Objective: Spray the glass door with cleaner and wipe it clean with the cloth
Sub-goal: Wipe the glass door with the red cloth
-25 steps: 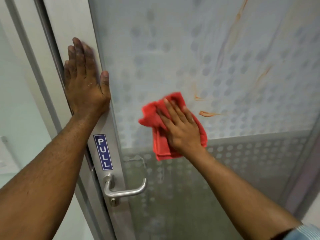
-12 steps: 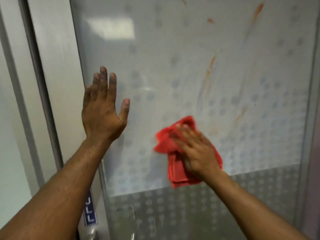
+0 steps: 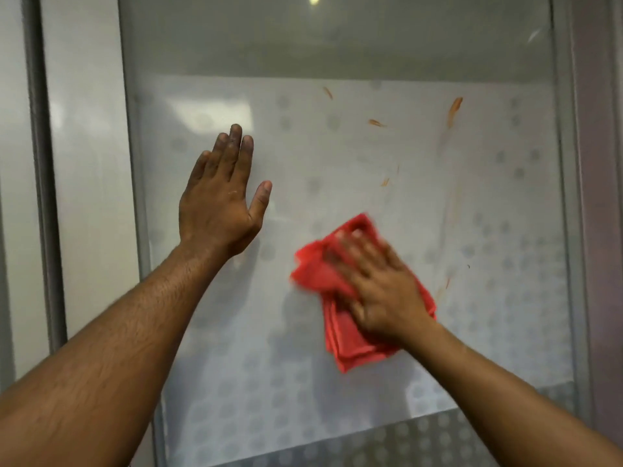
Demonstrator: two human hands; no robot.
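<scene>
While the right hand (image 3: 384,284) presses the red cloth (image 3: 347,335) flat on the glass door (image 3: 337,146), fingers straight over it and blurred w/ motion, the view has tilted up vs. a sec ago: handle and blue "PULL" sign, seen earlier at about 7 o'clock, are now out of frame. No writing or brand is readable now. Cloth sits at about 4 o'clock from centre, on the frosted dotted band. Left hand (image 3: 219,203) has shifted off the door frame (image 3: 131,197) and is now over the glass at about 10 o'clock, fingers straight, thumb out, holding nothing; whether the palm touches the pane can't be told.

Orange streaks (image 3: 453,111) remain at 1–2 o'clock, above and right of the cloth, plus faint runs down the right side. Judgement: wiping is underway and working upward, but the dirtiest patch isn't reached yet, so the task is partway at best. Sprayer isn't in view. Next strokes probably need to go up-right toward those marks.
</scene>
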